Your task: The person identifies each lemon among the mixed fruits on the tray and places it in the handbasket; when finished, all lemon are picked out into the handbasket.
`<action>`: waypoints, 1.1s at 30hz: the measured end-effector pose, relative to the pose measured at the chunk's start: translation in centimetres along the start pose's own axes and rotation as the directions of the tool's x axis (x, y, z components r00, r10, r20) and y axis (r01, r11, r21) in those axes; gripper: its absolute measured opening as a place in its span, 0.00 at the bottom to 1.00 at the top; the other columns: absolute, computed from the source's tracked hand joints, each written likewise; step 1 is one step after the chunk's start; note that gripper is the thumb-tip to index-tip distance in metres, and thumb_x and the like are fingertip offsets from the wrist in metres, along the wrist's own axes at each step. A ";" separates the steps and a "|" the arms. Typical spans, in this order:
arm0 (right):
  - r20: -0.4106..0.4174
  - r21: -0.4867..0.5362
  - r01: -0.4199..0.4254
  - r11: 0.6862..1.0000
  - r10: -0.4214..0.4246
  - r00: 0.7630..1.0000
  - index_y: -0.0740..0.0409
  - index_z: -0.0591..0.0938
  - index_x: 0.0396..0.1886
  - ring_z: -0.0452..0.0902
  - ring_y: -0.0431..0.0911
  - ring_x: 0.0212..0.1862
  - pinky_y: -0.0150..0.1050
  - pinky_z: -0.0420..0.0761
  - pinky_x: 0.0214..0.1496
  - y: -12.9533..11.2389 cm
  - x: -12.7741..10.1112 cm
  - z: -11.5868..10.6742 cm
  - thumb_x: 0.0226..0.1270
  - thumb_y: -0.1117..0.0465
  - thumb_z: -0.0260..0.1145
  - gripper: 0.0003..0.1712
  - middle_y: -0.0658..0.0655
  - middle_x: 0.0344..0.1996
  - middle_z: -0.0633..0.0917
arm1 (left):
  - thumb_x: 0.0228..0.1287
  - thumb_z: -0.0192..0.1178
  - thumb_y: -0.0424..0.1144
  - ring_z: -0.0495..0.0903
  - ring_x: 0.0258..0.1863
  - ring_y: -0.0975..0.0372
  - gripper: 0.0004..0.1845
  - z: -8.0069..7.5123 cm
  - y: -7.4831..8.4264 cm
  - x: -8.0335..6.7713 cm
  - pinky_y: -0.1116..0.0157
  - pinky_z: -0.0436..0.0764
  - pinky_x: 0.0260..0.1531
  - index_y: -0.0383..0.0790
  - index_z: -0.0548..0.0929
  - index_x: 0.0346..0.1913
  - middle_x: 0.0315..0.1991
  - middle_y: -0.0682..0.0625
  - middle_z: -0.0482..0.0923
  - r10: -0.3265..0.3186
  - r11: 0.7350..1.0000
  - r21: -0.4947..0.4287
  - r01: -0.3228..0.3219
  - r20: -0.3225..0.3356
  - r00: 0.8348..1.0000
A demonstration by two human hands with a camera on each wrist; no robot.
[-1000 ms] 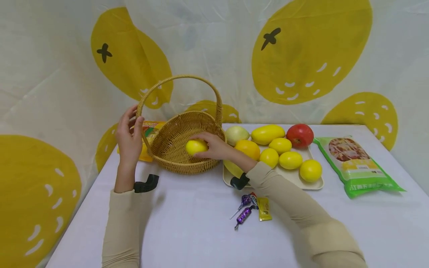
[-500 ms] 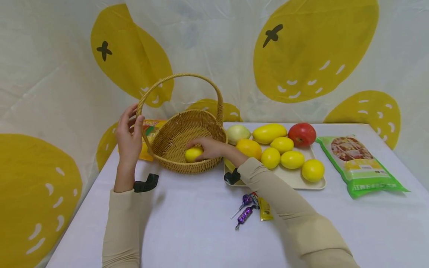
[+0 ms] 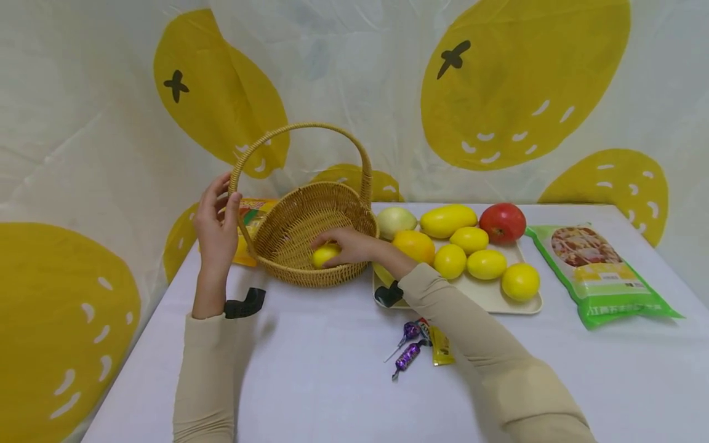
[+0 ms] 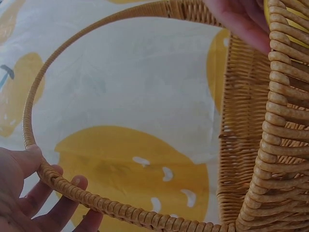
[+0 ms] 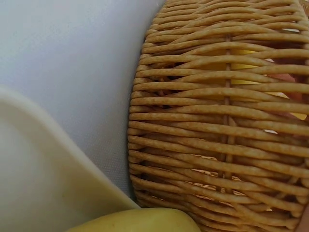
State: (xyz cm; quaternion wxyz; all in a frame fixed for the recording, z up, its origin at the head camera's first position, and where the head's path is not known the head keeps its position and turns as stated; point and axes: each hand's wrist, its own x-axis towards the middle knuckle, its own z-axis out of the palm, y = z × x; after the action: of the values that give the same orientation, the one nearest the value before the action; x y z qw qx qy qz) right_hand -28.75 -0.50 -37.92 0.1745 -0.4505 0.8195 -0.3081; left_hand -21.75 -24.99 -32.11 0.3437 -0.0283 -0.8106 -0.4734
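Note:
A wicker basket (image 3: 299,277) with a tall arched handle (image 3: 301,126) stands at the back left of the table. My left hand (image 3: 217,231) holds the left side of that handle; in the left wrist view the thumb lies on one side of the handle (image 4: 120,209) and the fingers on the other. Inside the basket, low near its front wall, my right hand (image 3: 354,245) grips a lemon (image 3: 324,255). The hand hides the lemon's right side. Through the weave in the right wrist view, bits of yellow and of the fingers show.
Right of the basket, a cream tray (image 3: 528,306) bears several lemons, a mango (image 3: 448,220), an orange fruit (image 3: 414,246), a pale green round one and a red one. Nearby are a green food bag (image 3: 606,277), wrapped sweets (image 3: 408,355) and an orange packet (image 3: 244,255) behind the basket.
My right hand has lowered the lemon from about rim height deeper into the basket, and has stayed there over the last half second. The left hand has kept its hold on the handle.

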 end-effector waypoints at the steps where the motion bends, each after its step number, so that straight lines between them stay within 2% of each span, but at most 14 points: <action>1: -0.002 -0.001 0.012 1.000 -0.012 1.000 0.63 0.77 0.62 0.70 0.51 0.65 0.42 0.67 0.68 0.0 -0.1 -0.1 0.64 0.60 0.70 0.28 0.59 0.60 0.79 | 0.73 0.54 0.41 0.79 0.52 0.56 0.21 0.0 0.0 0.0 0.73 0.76 0.48 0.43 0.74 0.67 0.59 0.46 0.76 -0.003 1.000 -0.001 0.003 0.001 1.000; 8: -0.067 0.067 0.062 0.996 -0.057 0.996 0.61 0.78 0.61 0.68 0.52 0.67 0.46 0.65 0.69 -0.1 -2.4 -1.0 0.64 0.58 0.70 0.27 0.57 0.61 0.78 | 0.74 0.53 0.41 0.78 0.52 0.56 0.21 0.3 -0.1 -0.2 0.71 0.76 0.52 0.42 0.73 0.67 0.58 0.44 0.75 0.009 1.000 -0.001 -0.009 0.012 1.000; 15: -0.146 0.145 0.091 0.985 -0.070 0.987 0.62 0.78 0.60 0.69 0.52 0.65 0.53 0.68 0.67 -0.5 -5.0 -2.1 0.64 0.61 0.70 0.25 0.58 0.60 0.78 | 0.74 0.53 0.40 0.78 0.51 0.56 0.21 0.1 0.0 -0.1 0.74 0.74 0.45 0.42 0.72 0.67 0.59 0.44 0.75 0.020 1.000 -0.015 -0.020 0.012 1.000; 18: -0.170 0.161 0.113 0.981 -0.085 0.982 0.62 0.79 0.59 0.70 0.51 0.63 0.56 0.71 0.63 -1.1 -6.6 -2.5 0.65 0.62 0.69 0.23 0.59 0.60 0.78 | 0.73 0.53 0.40 0.78 0.51 0.56 0.21 0.1 0.0 -0.1 0.74 0.74 0.47 0.43 0.73 0.67 0.59 0.45 0.75 0.019 1.000 -0.007 -0.019 0.012 1.000; 21: -0.195 0.146 0.165 0.975 -0.135 0.971 0.61 0.81 0.57 0.72 0.51 0.61 0.57 0.74 0.58 -1.6 -8.2 -2.8 0.66 0.63 0.68 0.20 0.59 0.59 0.79 | 0.73 0.53 0.39 0.78 0.51 0.56 0.21 0.1 -0.1 0.0 0.73 0.74 0.49 0.42 0.73 0.67 0.59 0.44 0.75 0.020 1.000 -0.004 -0.020 0.008 1.000; 24: -0.211 0.140 0.209 0.968 -0.177 0.961 0.59 0.82 0.55 0.73 0.50 0.60 0.56 0.74 0.58 -1.9 -10.1 -2.9 0.67 0.64 0.67 0.17 0.57 0.57 0.80 | 0.73 0.53 0.38 0.78 0.51 0.56 0.21 0.2 -0.2 0.1 0.74 0.74 0.49 0.40 0.72 0.67 0.59 0.43 0.75 0.017 1.000 0.005 -0.017 0.005 1.000; 27: -0.223 0.141 0.218 0.966 -0.183 0.957 0.57 0.82 0.55 0.72 0.47 0.61 0.50 0.73 0.62 -2.1 -12.1 -3.1 0.68 0.63 0.66 0.16 0.55 0.57 0.81 | 0.73 0.53 0.38 0.78 0.51 0.55 0.22 0.2 -0.3 0.2 0.75 0.74 0.48 0.40 0.72 0.67 0.59 0.42 0.75 0.016 1.000 0.008 -0.016 0.005 1.000; 33: -0.262 0.102 0.156 0.983 -0.125 0.957 0.55 0.83 0.55 0.72 0.46 0.61 0.40 0.71 0.65 -1.9 -15.9 -3.6 0.67 0.63 0.67 0.17 0.53 0.56 0.81 | 0.73 0.53 0.39 0.78 0.51 0.57 0.21 0.1 0.0 0.0 0.73 0.74 0.50 0.41 0.73 0.66 0.58 0.44 0.75 0.022 1.000 -0.007 -0.022 0.008 1.000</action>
State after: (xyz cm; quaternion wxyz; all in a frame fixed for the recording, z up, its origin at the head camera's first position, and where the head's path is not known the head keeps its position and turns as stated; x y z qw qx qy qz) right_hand -21.15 13.42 -33.81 0.0725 -0.4528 0.7808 -0.4243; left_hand -21.80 -24.90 -32.14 0.3456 -0.0401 -0.8099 -0.4724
